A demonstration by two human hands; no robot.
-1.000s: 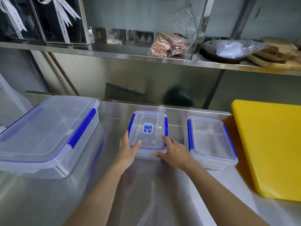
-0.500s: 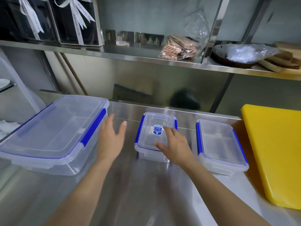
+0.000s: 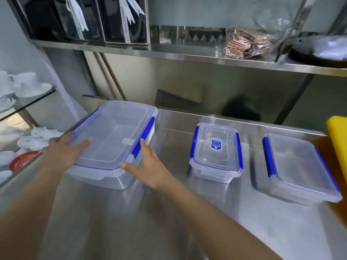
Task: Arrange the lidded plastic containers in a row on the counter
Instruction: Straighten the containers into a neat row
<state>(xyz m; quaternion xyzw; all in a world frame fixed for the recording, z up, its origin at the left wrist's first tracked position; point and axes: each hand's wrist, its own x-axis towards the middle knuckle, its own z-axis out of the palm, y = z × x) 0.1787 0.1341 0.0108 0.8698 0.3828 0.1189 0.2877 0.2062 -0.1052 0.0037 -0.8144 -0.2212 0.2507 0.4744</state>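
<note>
The stainless-steel counter (image 3: 169, 222) fills the lower view, running from 9 o'clock to 3 o'clock, with a steel shelf (image 3: 187, 59) above it at 12 o'clock. On the counter at about 10 o'clock sits the large lidded container (image 3: 114, 136), clear plastic with blue side clips, its long side angled away toward 1 o'clock. At 3 o'clock, close to the yellow cutting board (image 3: 337, 136) that shows only at the frame edge, lies the medium lidded container (image 3: 298, 166), flat on the counter and clipped in blue. Between these two, near the centre toward 2 o'clock, stands the small lidded container (image 3: 216, 149), with a blue label on its clear lid; it is well apart from the large one and nearer the medium one.

The left hand (image 3: 63, 152) lies spread and flat over the near left corner of the large container's lid, fingers extended, not curled round anything. The right hand (image 3: 150, 166) is likewise spread wide, its fingers against the near right corner and the blue clip; whether the palm presses the wall cannot be told. Neither hand touches the smaller two containers.

At 9 o'clock white cups and saucers (image 3: 26, 87) rest on a glass shelf (image 3: 37, 98).
</note>
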